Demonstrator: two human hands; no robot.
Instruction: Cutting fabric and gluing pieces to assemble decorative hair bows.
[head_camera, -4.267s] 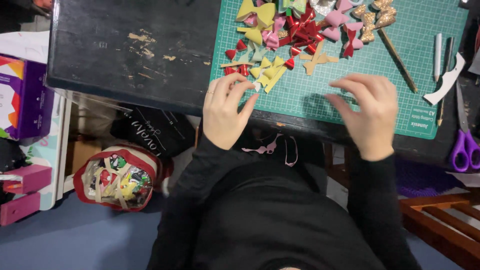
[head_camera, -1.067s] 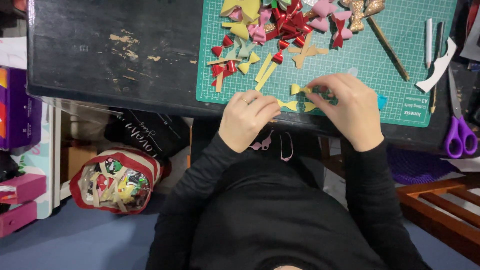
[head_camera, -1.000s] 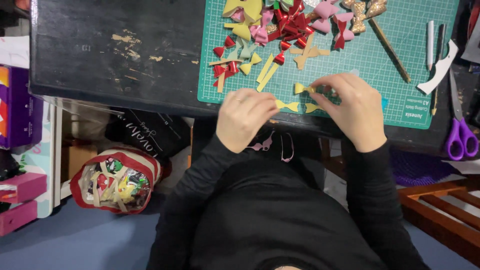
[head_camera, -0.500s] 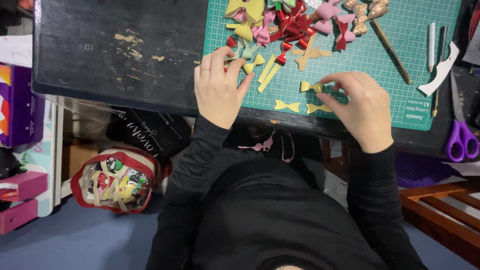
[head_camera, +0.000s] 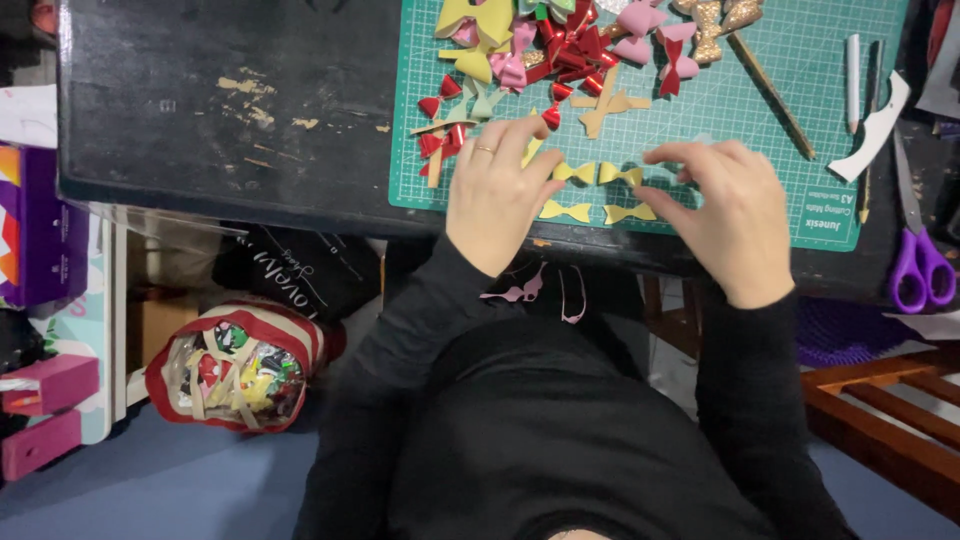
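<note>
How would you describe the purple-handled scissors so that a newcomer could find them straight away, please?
Start from the green cutting mat on the black table and go past its right edge, beyond the right hand. There, near the table's front right corner, lie the scissors, blades pointing away from the person. Their bright purple loop handles set them apart from the thin pens and white strip beside them.

Purple-handled scissors lie at the right end of the black bench. Below its left part, a red-trimmed clear bag of scraps sits on the blue floor, a purple box to the left.
</note>
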